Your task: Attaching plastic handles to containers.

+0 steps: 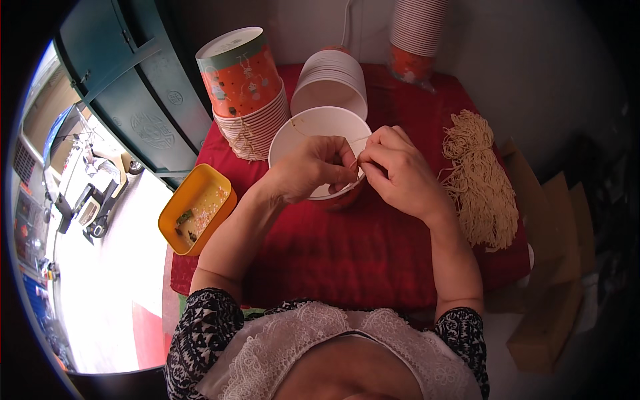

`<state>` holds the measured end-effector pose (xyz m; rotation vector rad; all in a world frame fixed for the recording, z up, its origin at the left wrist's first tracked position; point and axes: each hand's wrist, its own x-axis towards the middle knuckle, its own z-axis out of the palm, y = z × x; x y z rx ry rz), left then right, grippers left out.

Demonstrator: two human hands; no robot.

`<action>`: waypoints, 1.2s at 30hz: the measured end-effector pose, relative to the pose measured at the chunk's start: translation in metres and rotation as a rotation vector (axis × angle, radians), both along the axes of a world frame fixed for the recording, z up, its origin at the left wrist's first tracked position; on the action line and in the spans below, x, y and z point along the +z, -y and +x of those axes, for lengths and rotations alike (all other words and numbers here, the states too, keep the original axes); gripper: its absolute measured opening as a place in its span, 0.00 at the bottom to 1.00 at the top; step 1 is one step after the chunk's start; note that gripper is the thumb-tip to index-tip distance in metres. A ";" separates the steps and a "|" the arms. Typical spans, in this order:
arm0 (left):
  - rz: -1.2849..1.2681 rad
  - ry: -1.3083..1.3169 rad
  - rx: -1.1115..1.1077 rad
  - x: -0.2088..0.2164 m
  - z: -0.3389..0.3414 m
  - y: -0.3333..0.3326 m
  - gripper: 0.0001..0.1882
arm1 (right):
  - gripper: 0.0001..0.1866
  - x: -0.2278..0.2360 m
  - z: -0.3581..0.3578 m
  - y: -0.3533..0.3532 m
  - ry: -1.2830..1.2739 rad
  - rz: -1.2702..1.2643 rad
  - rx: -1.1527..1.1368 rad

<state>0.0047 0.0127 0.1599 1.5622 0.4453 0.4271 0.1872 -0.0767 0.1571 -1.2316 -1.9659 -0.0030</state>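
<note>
An upright white-lined paper bucket [323, 119] stands on the red-covered table in front of me, with both hands over its near right rim. My left hand [308, 168] is closed, thumb and fingers pinched together at a thin pale string. Close against it, my right hand [403, 175] pinches the same string with its fingertips. Most of the string is hidden by the fingers. A thin line, perhaps a strand, runs inside the bucket. To the right of my right hand lies a thick bundle of cream strings [483, 183], gathered near its far end.
A stack of orange-and-green paper buckets [241, 79] stands upside down at the left, strings hanging by it. Another bucket stack [330, 85] lies behind. More stacked buckets [417, 40] stand far right. A yellow plastic box [217, 215] holds small bits. Cardboard [543, 333] lies right of the table.
</note>
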 end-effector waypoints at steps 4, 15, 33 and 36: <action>0.185 -0.014 0.055 -0.008 0.001 0.000 0.06 | 0.03 -0.002 0.001 -0.002 0.005 0.010 -0.004; 0.894 -0.027 0.366 -0.022 0.015 0.016 0.08 | 0.05 -0.014 0.004 -0.010 0.064 -0.097 -0.043; 1.061 -0.138 0.399 -0.015 0.008 0.019 0.05 | 0.06 -0.015 0.002 -0.009 0.028 -0.057 -0.073; 1.071 -0.128 0.414 -0.021 0.010 0.015 0.05 | 0.08 -0.022 0.002 -0.013 0.013 -0.029 -0.048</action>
